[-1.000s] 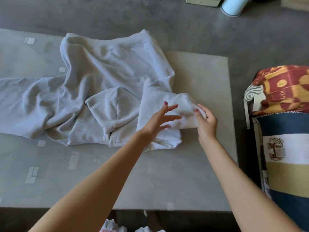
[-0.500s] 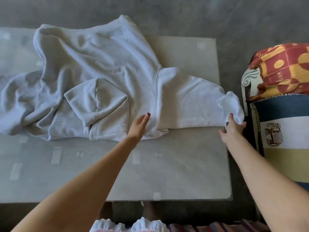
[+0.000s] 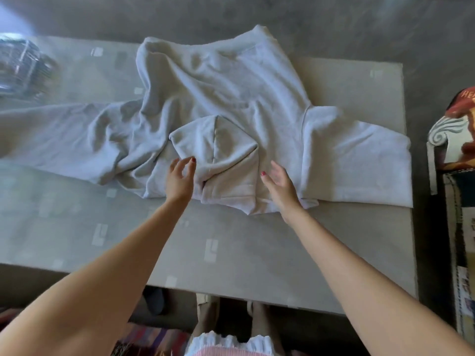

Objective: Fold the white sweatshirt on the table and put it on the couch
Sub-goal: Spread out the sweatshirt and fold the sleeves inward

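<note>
The white sweatshirt [image 3: 231, 98] lies spread and wrinkled on the glass table [image 3: 231, 253]. Its hood [image 3: 216, 145] is folded onto the body near the front. One sleeve stretches flat to the right table edge, and the other sleeve runs off to the left. My left hand [image 3: 180, 178] hovers at the hood's left side, fingers apart, holding nothing. At the hood's right side is my right hand [image 3: 279, 183], also with spread fingers and nothing in it. The couch [image 3: 460, 201] with a patterned cover stands at the right edge.
A blurred glass object [image 3: 23, 65] sits at the table's far left. A red and yellow cushion [image 3: 462, 106] lies on the couch. Grey floor surrounds the table. My feet show under the glass near the front edge.
My right hand let go of the right sleeve's cuff at the table edge and came back left to the hood. The sleeve now lies flat. My left hand shifted left of the hood.
</note>
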